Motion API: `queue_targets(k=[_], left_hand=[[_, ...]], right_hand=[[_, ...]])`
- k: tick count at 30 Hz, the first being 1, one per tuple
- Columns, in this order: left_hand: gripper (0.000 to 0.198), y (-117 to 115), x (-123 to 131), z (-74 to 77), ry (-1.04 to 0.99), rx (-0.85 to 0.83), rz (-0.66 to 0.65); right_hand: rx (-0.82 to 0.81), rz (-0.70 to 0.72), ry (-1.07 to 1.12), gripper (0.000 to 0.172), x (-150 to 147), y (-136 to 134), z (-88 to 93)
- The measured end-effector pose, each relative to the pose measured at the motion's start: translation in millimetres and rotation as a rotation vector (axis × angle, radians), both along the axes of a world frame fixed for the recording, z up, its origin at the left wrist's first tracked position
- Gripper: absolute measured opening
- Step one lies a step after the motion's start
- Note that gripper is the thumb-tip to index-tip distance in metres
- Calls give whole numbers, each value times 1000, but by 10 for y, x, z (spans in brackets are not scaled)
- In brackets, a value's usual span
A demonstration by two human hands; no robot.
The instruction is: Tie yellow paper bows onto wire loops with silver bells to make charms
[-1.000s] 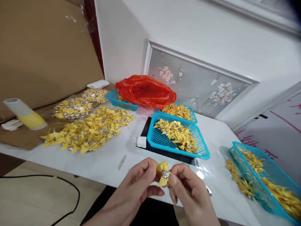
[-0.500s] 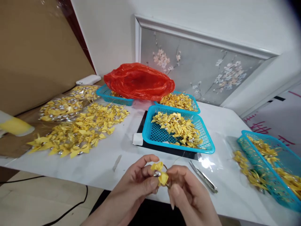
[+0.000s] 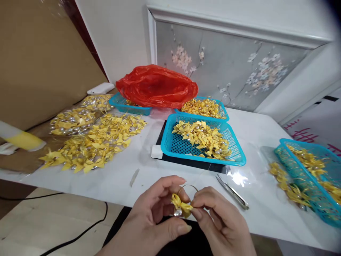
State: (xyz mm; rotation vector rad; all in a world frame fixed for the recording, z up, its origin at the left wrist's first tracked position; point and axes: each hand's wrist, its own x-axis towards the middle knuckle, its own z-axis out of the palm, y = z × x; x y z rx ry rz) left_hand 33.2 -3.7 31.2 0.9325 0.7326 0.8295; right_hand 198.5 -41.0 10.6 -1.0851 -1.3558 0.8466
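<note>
Left hand [image 3: 154, 220] and right hand [image 3: 221, 224] each pinched the yellow bow [image 3: 180, 206] at lower centre of the frame, at the worktop [image 3: 119, 177] edge. Since half a second earlier, the bow had rotated, bead now underneath (wire loop [image 3: 188, 186] above), so it was likely mid-shaping.

yellow ribbon bow [image 3: 181, 206] turned flatter between both hands, silver bead now beneath, wire loop [image 3: 188, 187] showing above
</note>
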Motion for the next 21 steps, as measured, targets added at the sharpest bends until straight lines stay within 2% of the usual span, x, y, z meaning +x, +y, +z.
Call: queue_targets(k=[7, 12, 17, 21], left_hand=[[30, -136, 77, 210, 215, 26, 214], [11, -96, 58, 214, 328, 156, 147], [5, -63, 86, 241, 409, 184, 132], [8, -44, 125, 275, 411, 218, 142]], right_hand=[[-64, -14, 149, 12, 71, -113, -6], [-106, -3, 247, 10, 80, -154, -2], [-76, 9, 215, 11, 83, -152, -2], [20, -143, 45, 19, 107, -149, -1]])
